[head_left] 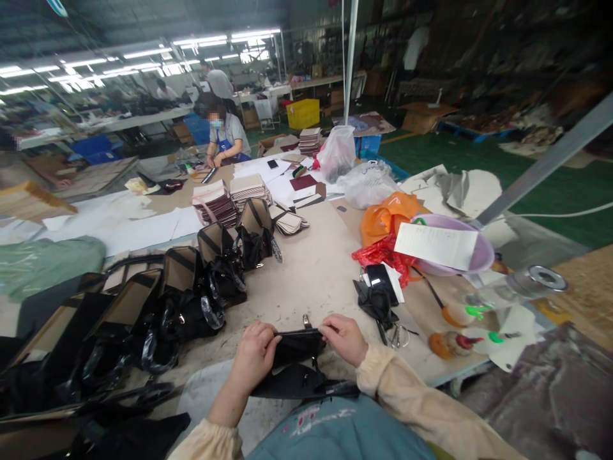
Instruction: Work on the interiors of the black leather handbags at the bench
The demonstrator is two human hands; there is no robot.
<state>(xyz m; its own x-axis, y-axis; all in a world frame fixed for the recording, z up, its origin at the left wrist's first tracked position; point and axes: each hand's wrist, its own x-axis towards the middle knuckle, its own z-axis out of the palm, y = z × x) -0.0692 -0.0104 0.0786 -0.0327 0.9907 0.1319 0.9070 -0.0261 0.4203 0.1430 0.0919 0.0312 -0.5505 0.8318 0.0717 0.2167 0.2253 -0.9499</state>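
Observation:
A black fabric bag piece (pixel 297 348) with a small metal clasp (pixel 306 321) at its upper edge lies at the near edge of the table, against my body. My left hand (pixel 258 351) pinches the left end of its top edge between thumb and fingers. At the other end of that edge, my right hand (pixel 343 338) pinches the material too. The edge is stretched nearly level between both hands. More black material (pixel 292 381) hangs below, partly over my teal apron (pixel 335 428). What lies under the fingertips is hidden.
Unfinished black bags (pixel 191 313) line the left. Stacked panels (pixel 218 201) stand behind them. To the right are a phone (pixel 384 284), a purple basin (pixel 483 252), glue bottles (pixel 450 344) and a glass jar (pixel 522 285). A co-worker (pixel 227 137) sits across the table.

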